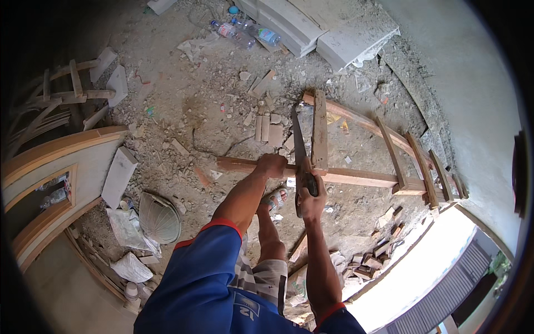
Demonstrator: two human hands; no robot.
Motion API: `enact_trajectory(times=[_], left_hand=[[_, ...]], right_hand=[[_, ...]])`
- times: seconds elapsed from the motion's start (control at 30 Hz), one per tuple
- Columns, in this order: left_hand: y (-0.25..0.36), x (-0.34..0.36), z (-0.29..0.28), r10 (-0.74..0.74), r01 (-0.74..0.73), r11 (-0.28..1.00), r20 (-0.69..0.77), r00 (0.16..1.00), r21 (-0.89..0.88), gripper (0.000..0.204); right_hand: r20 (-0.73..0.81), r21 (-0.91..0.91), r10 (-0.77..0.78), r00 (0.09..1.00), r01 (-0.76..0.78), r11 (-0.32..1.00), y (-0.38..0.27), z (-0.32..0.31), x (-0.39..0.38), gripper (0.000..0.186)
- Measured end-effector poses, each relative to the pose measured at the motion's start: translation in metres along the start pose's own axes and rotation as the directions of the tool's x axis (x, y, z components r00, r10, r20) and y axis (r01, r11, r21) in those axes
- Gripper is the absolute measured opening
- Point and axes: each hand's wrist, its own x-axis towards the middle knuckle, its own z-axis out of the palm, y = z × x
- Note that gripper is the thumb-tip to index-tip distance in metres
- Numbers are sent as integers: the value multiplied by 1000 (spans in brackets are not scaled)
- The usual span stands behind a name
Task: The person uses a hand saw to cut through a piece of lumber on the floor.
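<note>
My right hand (312, 197) is wrapped round the dark handle of a handsaw (300, 142), whose blade points away from me. The blade lies across a wooden rail (361, 177), just left of a crosspiece (319, 131). On the rail's left part, my left hand (272, 165) is closed over the wood, a little left of the saw. The rail belongs to a ladder-like wooden frame that stretches to the right, with a second rail (356, 116) farther off and several rungs (391, 150). Whether the teeth are in the wood, I cannot tell.
Rubble and wood scraps (270, 128) litter the ground. Pale blocks (356, 39) and plastic bottles (267, 35) lie at the far side. A wooden window frame (67, 146) and a conical hat (159, 217) are at left. Offcuts (372, 260) are piled near right, below a wall (473, 83).
</note>
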Motion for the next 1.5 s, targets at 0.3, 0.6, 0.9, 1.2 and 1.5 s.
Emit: enact_trajectory(times=[0.3,0.6,0.9,1.2,1.5], left_hand=[[13,2,-6,-33,33,999,-45,998,-5,23],[-8,4,-4,13,-13,1000,-80,997,6,31],[21,1,-24,-29,30,999,27,999,-18,31],[8,10,-26,-58,58,998,71,996,-3,35],[20,0,-28,-72,69,997,65,995,40,36]], right_hand=[[-21,-154,-20,1000,16,988,-23,-79,-153,48],[-3,-17,12,1000,-12,1000,-29,-14,-54,48],[-10,-180,-122,993,118,976,-16,-68,-138,45],[26,-59,-73,997,74,995,-17,-54,-107,54],[-32,-119,-106,994,102,988,0,-68,-153,51]])
